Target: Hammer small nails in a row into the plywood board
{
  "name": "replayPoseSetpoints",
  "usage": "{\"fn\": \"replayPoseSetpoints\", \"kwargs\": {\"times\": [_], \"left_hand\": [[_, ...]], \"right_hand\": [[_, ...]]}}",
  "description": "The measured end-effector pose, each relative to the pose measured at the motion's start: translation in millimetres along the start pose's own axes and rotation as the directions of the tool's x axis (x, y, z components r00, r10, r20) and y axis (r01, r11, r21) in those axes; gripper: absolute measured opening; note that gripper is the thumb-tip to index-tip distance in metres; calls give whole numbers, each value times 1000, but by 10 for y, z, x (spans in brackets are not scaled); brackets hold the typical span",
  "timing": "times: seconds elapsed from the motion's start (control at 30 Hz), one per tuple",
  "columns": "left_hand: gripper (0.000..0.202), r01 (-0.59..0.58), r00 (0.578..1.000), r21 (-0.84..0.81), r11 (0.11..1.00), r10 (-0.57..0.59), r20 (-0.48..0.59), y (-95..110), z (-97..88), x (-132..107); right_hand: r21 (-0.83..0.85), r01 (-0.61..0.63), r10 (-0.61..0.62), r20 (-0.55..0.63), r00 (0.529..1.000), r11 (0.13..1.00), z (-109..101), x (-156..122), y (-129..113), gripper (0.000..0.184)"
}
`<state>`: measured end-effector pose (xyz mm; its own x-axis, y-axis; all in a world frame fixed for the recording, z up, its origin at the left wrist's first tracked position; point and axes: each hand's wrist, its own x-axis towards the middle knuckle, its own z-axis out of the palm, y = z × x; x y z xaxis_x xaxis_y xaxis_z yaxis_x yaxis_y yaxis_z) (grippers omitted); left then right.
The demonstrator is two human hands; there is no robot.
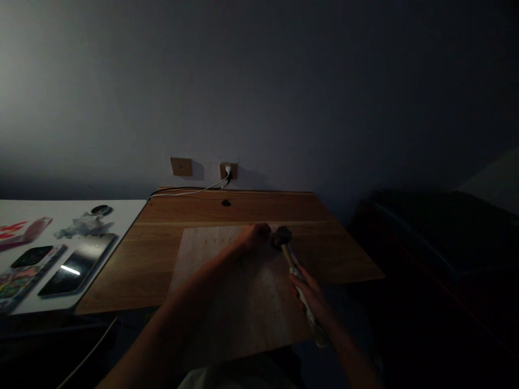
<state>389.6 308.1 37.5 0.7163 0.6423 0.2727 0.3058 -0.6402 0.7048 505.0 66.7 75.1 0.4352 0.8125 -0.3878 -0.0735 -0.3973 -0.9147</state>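
My right hand (310, 292) is wrapped around the pale handle of a hammer (287, 253). The dark hammer head is close to the far right corner of a thin wooden board (243, 308). Just left of the head, my left hand (256, 235) rests at the board's far edge with its fingers closed. Whatever is between those fingers is too dark and small to make out. A row of several small dark marks (217, 240) runs along the board's far edge, left of that hand; I cannot tell whether they are nails or holes.
The board lies on a brown wooden table (141, 265) against a wall. Cables (198, 190) run along its back from a wall socket (228, 171). On the white table (127, 210) at left lie a tablet (79, 265), crumpled plastic (85, 222) and a dark phone-like object (32, 256).
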Motion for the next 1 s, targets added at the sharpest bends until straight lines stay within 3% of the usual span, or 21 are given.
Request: {"fn": "replayPoseSetpoints", "kwargs": {"times": [0.13, 0.23, 0.33, 0.53, 0.73, 1.0], "left_hand": [[42, -5, 1000, -68, 998, 7, 17, -12, 7, -2], [42, -3, 1000, -56, 998, 3, 12, 11, -4, 1], [40, 2, 1000, -45, 999, -2, 12, 25, -14, 6], [43, -54, 998, -161, 985, 56, 3, -16, 16, 7], [42, -33, 999, -49, 998, 32, -18, -8, 24, 15], [47, -20, 999, -132, 991, 25, 37, -26, 22, 20]], "right_hand": [[-20, 122, -123, -42, 992, 992, 95, 59, -14, 58], [-18, 180, -181, -45, 983, 984, 170, 102, -6, 55], [39, 191, -189, -45, 981, 981, 202, 117, 10, 61], [136, 198, -208, 65, 976, 971, 159, 88, 28, 57], [151, 191, -208, 109, 972, 970, 135, 99, 28, 53], [157, 204, -220, 93, 971, 966, 148, 104, 36, 55]]}}
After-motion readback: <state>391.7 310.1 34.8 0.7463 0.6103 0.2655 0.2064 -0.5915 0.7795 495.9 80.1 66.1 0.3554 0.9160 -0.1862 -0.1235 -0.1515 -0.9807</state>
